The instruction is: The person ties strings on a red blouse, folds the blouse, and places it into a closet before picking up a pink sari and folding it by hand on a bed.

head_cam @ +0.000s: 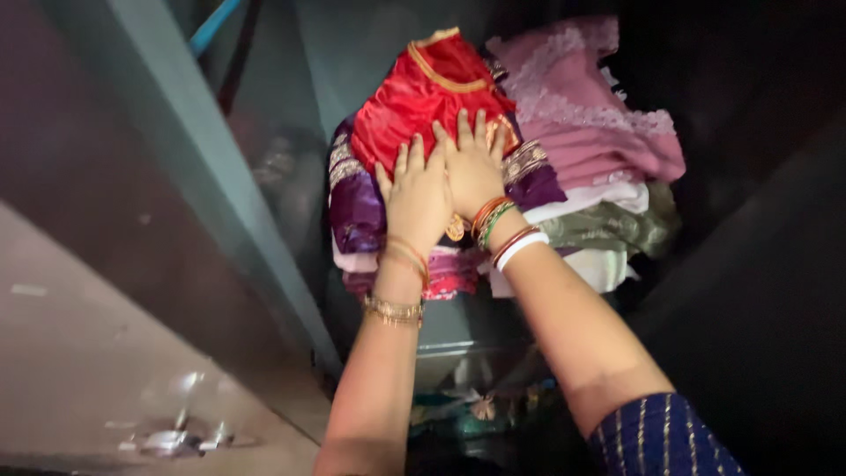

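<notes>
A folded red satin garment (419,97) with gold trim lies on top of a pile of folded clothes inside a dark cupboard. My left hand (416,198) and my right hand (474,167) press flat against it side by side, fingers stretched upward. Both wrists wear bangles. Under the red piece is a purple satin garment (357,211) with gold-patterned borders. Neither hand grips anything.
A second pile beside it holds a pink lace-edged cloth (586,110), white fabric (599,264) and an olive cloth (617,229). The cupboard's grey-green door frame (207,176) runs diagonally on the left. More dark items lie on the shelf below (467,410).
</notes>
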